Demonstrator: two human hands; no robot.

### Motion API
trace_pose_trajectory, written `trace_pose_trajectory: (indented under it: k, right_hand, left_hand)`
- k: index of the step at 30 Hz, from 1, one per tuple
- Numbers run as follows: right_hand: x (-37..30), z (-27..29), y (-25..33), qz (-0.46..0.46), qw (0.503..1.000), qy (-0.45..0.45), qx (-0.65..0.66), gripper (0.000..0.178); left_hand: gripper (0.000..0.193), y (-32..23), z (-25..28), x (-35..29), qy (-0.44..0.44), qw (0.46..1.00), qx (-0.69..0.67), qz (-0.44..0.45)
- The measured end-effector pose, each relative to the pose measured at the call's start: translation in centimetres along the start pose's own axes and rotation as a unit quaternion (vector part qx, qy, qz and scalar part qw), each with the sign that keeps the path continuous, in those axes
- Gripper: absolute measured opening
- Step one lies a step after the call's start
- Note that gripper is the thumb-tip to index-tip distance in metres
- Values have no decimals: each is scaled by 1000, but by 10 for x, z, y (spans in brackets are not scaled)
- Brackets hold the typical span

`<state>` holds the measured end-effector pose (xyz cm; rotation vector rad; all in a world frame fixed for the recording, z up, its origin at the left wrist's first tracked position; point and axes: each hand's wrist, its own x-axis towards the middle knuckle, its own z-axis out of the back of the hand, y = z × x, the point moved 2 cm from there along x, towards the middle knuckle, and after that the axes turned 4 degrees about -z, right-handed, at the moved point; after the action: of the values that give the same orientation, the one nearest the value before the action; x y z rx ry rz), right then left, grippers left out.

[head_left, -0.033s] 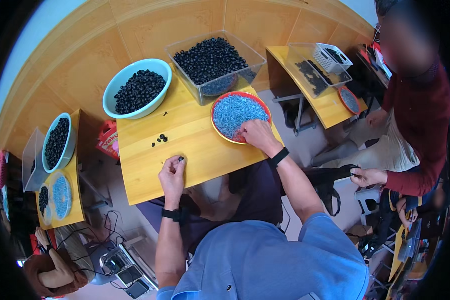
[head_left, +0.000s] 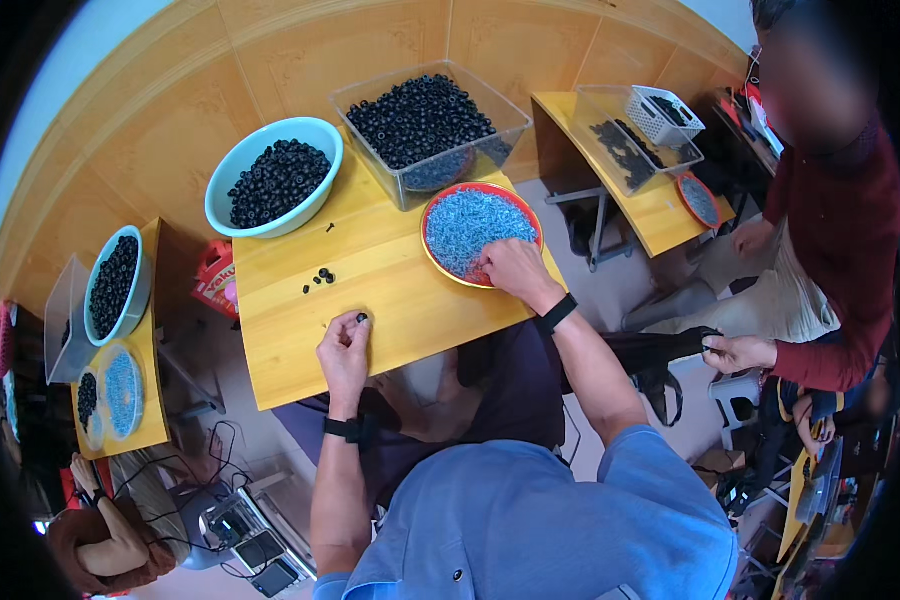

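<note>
Near the front edge of the yellow table (head_left: 390, 305), my left hand (head_left: 344, 350) pinches a small round black part (head_left: 362, 318) between thumb and fingertips. My right hand (head_left: 518, 270) reaches into a red-rimmed bowl (head_left: 428, 252) at the table's right side. Its fingers are drawn together against the heap of small silvery-blue screws (head_left: 475, 225) there; the fingertips are partly hidden, so what they grip does not show. Several loose black parts (head_left: 320, 278) lie beyond my left hand, with one dark screw (head_left: 330, 228) farther back.
At the back stand a pale blue basin (head_left: 220, 205) and a clear plastic bin (head_left: 515, 125), both filled with black ring-like parts. Side tables (head_left: 610, 185) carry similar containers. On the right a person in a dark red top (head_left: 835, 270) holds black cloth. Cables (head_left: 185, 465) trail on the floor at left.
</note>
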<state>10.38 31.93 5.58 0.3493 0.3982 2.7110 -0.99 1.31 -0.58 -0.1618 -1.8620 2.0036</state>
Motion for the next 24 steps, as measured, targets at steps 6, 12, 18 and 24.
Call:
trace_pose_trajectory:
  k: [6,12,18,24]
  right_hand:
    - [4,-2,0,-1,999,19,-40,13]
    - [-5,18,15,-36,986,-78,146,11]
    - [-19,-11,83,-4,931,-20,365,16]
    - [-18,-71,139,36,912,19,409,17]
  left_hand:
    - [18,3,2,1,3,1000,22,-2]
    - [18,-3,0,0,4,1000,10,10]
    - [19,-4,0,0,2,1000,6,18]
    - [17,6,0,2,30,992,-118,41]
